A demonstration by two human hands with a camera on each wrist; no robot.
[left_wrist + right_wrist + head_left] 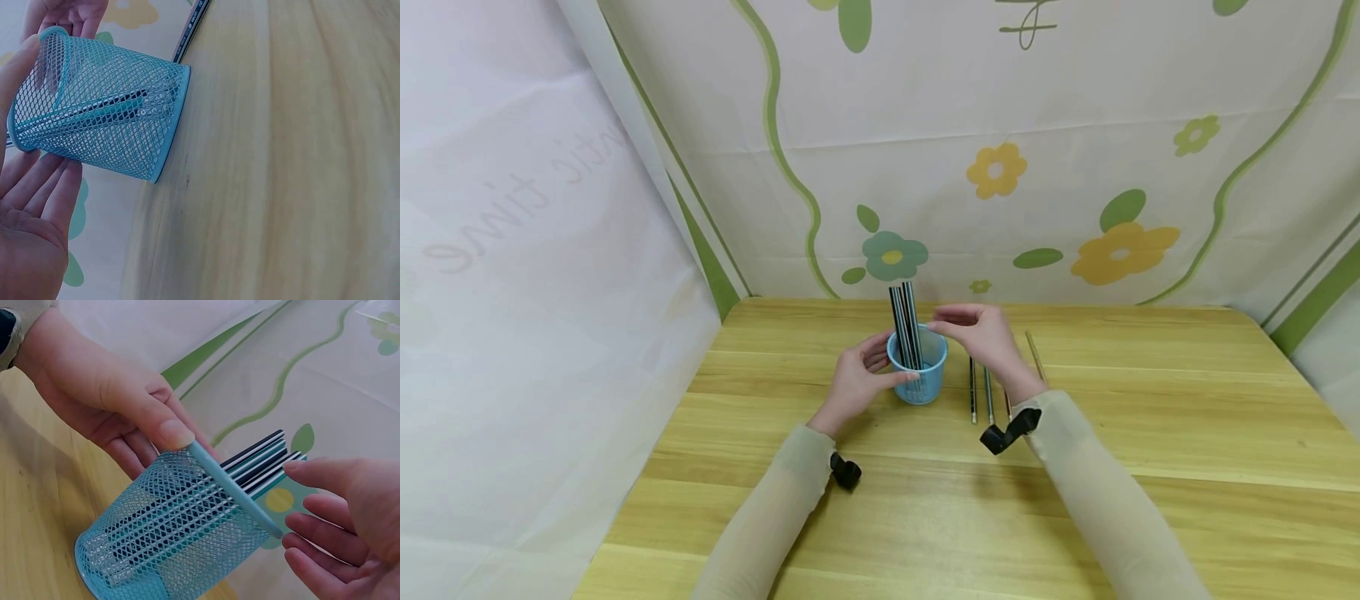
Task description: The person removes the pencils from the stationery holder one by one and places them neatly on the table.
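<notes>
A light blue wire-mesh pencil cup (917, 385) stands upright on the wooden table. Several striped pencils (904, 321) in black, white and teal lean to the left inside it, their upper ends above the rim. My left hand (859, 379) holds the cup from the left side, thumb at the near rim and fingers around the far side; the right wrist view shows that thumb (175, 434) on the rim. My right hand (981, 332) hovers at the cup's right rim with loosely bent fingers and nothing between them; its fingertips (294, 465) overlap the pencil ends in the right wrist view.
To the right of the cup, a black pencil (973, 392), a teal pencil (988, 396) and a gold pencil (1034, 354) lie on the table (1187, 433), with a brownish one partly under my right wrist. A floral curtain (940, 167) hangs behind the table's far edge.
</notes>
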